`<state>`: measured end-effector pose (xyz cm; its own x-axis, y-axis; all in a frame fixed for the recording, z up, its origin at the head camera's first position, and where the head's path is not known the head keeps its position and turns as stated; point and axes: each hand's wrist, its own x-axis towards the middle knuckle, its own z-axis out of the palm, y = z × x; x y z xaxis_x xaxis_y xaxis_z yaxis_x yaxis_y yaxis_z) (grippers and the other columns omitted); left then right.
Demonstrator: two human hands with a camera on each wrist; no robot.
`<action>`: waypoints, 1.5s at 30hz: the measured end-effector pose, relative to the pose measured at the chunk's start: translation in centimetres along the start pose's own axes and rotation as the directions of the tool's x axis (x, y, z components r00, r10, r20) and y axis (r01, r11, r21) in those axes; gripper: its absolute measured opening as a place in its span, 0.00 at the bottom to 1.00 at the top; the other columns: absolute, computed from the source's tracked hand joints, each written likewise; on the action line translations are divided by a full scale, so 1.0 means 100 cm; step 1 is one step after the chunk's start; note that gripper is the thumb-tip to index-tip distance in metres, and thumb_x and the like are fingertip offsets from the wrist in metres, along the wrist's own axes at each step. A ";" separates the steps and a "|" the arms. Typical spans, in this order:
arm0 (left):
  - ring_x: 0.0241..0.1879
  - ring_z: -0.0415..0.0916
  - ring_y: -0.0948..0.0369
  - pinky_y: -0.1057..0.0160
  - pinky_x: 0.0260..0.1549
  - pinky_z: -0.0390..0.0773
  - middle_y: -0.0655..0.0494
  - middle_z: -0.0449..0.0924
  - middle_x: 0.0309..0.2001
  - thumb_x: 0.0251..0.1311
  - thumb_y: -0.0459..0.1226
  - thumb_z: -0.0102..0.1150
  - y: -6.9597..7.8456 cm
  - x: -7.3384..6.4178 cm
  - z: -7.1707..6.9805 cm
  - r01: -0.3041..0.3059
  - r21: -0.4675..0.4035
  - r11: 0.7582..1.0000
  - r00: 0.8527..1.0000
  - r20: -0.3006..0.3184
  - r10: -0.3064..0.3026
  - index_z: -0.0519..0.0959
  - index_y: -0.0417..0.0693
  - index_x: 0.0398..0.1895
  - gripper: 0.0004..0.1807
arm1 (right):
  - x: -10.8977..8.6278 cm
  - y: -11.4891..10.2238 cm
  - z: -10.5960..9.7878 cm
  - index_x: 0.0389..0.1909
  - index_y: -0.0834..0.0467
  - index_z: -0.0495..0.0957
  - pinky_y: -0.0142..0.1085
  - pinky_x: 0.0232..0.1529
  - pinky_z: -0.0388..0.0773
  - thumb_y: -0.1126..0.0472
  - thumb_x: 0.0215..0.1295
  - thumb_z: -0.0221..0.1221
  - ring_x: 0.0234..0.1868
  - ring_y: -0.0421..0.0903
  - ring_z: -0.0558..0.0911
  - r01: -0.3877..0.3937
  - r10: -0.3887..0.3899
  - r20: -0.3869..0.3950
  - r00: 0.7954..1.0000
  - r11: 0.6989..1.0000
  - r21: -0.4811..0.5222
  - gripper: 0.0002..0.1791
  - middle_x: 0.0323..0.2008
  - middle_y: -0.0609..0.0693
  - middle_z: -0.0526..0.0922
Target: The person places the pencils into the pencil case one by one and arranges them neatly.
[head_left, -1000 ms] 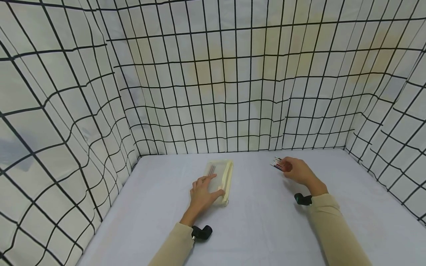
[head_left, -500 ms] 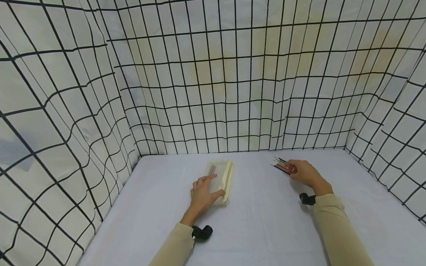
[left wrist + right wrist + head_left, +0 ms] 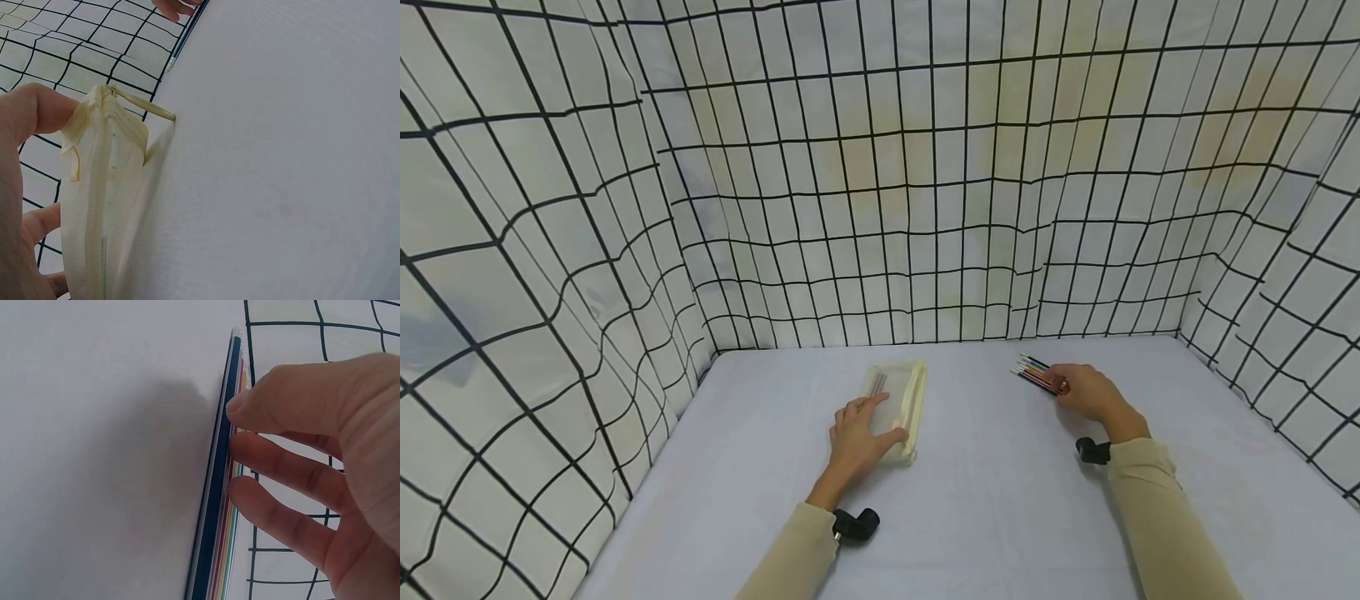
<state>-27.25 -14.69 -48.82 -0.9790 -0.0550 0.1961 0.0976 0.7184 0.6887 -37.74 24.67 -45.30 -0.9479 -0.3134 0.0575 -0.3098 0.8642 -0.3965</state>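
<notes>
A pale yellow mesh zip pouch (image 3: 897, 410) lies on the white table, with some thin stick shapes (image 3: 877, 384) showing near its left edge. My left hand (image 3: 855, 435) rests on it, fingers spread over the mesh and thumb by the zip side. The left wrist view shows the pouch's zip end (image 3: 103, 125) beside the thumb. Farther right, my right hand (image 3: 1092, 392) pinches the near end of a bundle of coloured pencils (image 3: 1032, 372) lying on the table. In the right wrist view, thumb and fingertips touch the pencils (image 3: 214, 506), a dark blue one nearest the camera.
A white wall covered by black grid netting (image 3: 925, 208) encloses the table's back and both sides. White cloth (image 3: 970, 500) covers the table between the two hands. Each wrist wears a small black camera (image 3: 856, 525).
My right hand has slid slightly right along the pencils, so more of their length shows; it has barely moved in the last half second. The left hand and pouch have stayed still.
</notes>
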 end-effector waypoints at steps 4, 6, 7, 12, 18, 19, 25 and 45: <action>0.68 0.60 0.42 0.35 0.62 0.59 0.43 0.67 0.70 0.49 0.55 0.68 0.000 0.000 0.000 0.000 -0.004 1.000 1.000 -0.001 0.000 0.73 0.59 0.71 0.41 | 0.001 0.001 0.002 0.56 0.61 0.81 0.43 0.37 0.75 0.72 0.54 0.61 0.37 0.49 0.79 -0.003 0.003 -0.003 1.000 1.000 -0.012 0.24 0.42 0.56 0.86; 0.67 0.60 0.42 0.35 0.62 0.60 0.43 0.67 0.69 0.49 0.55 0.68 0.000 0.000 0.000 -0.003 -0.006 1.000 1.000 -0.002 0.003 0.73 0.59 0.71 0.41 | 0.001 0.001 0.002 0.56 0.61 0.81 0.44 0.38 0.75 0.72 0.54 0.61 0.37 0.49 0.79 -0.004 0.004 -0.005 1.000 1.000 -0.017 0.24 0.42 0.56 0.86; 0.67 0.60 0.42 0.35 0.62 0.60 0.43 0.67 0.69 0.49 0.55 0.68 0.001 0.000 0.000 -0.003 -0.006 1.000 1.000 -0.002 0.003 0.73 0.59 0.71 0.41 | 0.001 0.001 0.003 0.56 0.61 0.81 0.44 0.39 0.76 0.72 0.55 0.61 0.38 0.49 0.79 -0.008 0.008 -0.008 1.000 1.000 -0.019 0.24 0.42 0.55 0.86; 0.67 0.60 0.42 0.35 0.62 0.60 0.43 0.67 0.70 0.49 0.55 0.68 0.001 0.000 0.000 -0.002 -0.005 1.000 1.000 -0.004 0.002 0.74 0.58 0.71 0.41 | 0.001 0.001 0.004 0.58 0.62 0.80 0.43 0.38 0.75 0.72 0.55 0.60 0.38 0.49 0.79 -0.005 0.005 -0.009 1.000 1.000 -0.025 0.26 0.43 0.56 0.86; 0.68 0.60 0.42 0.36 0.62 0.60 0.43 0.67 0.70 0.49 0.55 0.68 0.000 0.000 0.001 -0.001 -0.003 1.000 1.000 -0.004 0.001 0.73 0.58 0.71 0.41 | 0.000 -0.001 0.006 0.58 0.62 0.80 0.41 0.35 0.73 0.73 0.53 0.60 0.37 0.49 0.78 -0.008 0.008 -0.015 1.000 0.999 -0.035 0.27 0.42 0.56 0.86; 0.68 0.60 0.42 0.36 0.62 0.60 0.43 0.67 0.70 0.49 0.55 0.68 0.000 0.001 0.001 -0.001 -0.003 1.000 1.000 -0.004 0.001 0.73 0.59 0.71 0.41 | 0.000 -0.001 0.006 0.58 0.61 0.80 0.41 0.35 0.73 0.73 0.54 0.60 0.37 0.49 0.77 -0.011 0.011 -0.015 1.000 0.999 -0.037 0.27 0.42 0.56 0.86; 0.68 0.59 0.42 0.36 0.62 0.60 0.43 0.67 0.70 0.48 0.55 0.68 0.000 0.001 0.001 0.001 -0.004 1.000 1.000 -0.002 -0.001 0.73 0.59 0.71 0.42 | 0.000 -0.001 0.008 0.58 0.60 0.80 0.44 0.39 0.74 0.72 0.55 0.60 0.39 0.50 0.78 -0.019 0.019 -0.010 1.000 0.999 -0.039 0.26 0.44 0.56 0.85; 0.68 0.59 0.42 0.36 0.61 0.60 0.44 0.67 0.70 0.49 0.55 0.66 0.002 0.000 -0.001 -0.001 -0.002 1.000 1.000 0.004 0.001 0.73 0.60 0.71 0.41 | -0.003 -0.005 0.008 0.56 0.59 0.82 0.43 0.38 0.74 0.73 0.54 0.59 0.37 0.48 0.78 -0.001 0.001 -0.003 1.000 0.999 -0.042 0.25 0.42 0.55 0.85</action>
<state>-27.21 -14.62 -48.64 -0.9797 -0.0511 0.1940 0.0993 0.7169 0.6901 -37.25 24.03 -45.84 -0.9484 -0.3115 0.0600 -0.3117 0.8803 -0.3576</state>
